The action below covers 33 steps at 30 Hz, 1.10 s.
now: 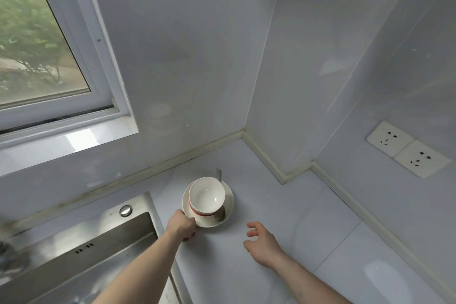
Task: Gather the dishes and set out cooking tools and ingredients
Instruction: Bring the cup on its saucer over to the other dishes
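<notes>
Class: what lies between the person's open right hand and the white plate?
Head view: only bare pale grey countertop between the right hand and the white plate.

left hand (182,226) curled, gripping; right hand (261,242) hovering, fingers loosely spread.

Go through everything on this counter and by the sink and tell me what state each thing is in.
Bowl: upright, empty, stacked on the plate.
Plate: on the counter, left hand grips its rim.
Spoon: lies on the plate under the bowl.
Right hand: open, holds nothing.
Window: closed.
Wall sockets: nothing plugged in.
</notes>
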Available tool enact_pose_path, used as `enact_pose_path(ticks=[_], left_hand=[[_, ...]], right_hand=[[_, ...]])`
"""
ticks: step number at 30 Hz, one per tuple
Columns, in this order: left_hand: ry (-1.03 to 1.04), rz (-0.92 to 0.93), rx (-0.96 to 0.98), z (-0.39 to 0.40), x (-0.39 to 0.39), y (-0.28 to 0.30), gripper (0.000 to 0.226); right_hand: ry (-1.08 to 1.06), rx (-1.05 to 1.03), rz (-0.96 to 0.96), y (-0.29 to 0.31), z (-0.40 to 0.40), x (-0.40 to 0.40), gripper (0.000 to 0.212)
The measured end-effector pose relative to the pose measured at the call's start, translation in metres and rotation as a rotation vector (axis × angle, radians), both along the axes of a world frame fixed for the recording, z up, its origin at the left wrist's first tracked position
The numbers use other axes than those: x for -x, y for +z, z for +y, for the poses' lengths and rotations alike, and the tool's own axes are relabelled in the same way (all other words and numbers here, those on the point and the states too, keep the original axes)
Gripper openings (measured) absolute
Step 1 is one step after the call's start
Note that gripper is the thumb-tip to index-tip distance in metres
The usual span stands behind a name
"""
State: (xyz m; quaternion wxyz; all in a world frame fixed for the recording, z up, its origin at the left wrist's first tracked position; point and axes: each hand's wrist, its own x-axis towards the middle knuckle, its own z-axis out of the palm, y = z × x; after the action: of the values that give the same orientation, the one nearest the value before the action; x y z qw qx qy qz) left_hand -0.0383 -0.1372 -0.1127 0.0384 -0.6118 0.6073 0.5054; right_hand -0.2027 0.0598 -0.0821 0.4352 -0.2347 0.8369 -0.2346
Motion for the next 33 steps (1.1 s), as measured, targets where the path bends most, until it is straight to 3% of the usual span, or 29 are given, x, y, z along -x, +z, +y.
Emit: enact_pose_path(ticks=[9,13,20,26,33], left_hand=[[-0.015,-0.054,-0.009,0.020,-0.018,0.004,0.021],[-0.085,-0.100,0.022,0.038,-0.044,-0.009,0.016],[-0.207,-0.147,0.080,0.075,-0.071,-0.004,0.020],[-0.267,-0.158,0.077,0.102,-0.076,0.005,0.016],[-0.218,-0.024,0.001,0.131,-0.075,0.012,0.020]], right_hand=[[-0.067,-0.008,-0.070,-0.028,-0.027,0.010,0.064],[-0.027,0.010,-0.058,-0.028,-0.028,-0.013,0.036],[0.053,-0.024,0.065,-0.034,0.004,-0.042,0.023],[0.002,-0.089,0.108,-0.046,0.034,-0.056,0.028],[-0.078,-0.038,0.078,-0.028,0.075,-0.059,0.029]])
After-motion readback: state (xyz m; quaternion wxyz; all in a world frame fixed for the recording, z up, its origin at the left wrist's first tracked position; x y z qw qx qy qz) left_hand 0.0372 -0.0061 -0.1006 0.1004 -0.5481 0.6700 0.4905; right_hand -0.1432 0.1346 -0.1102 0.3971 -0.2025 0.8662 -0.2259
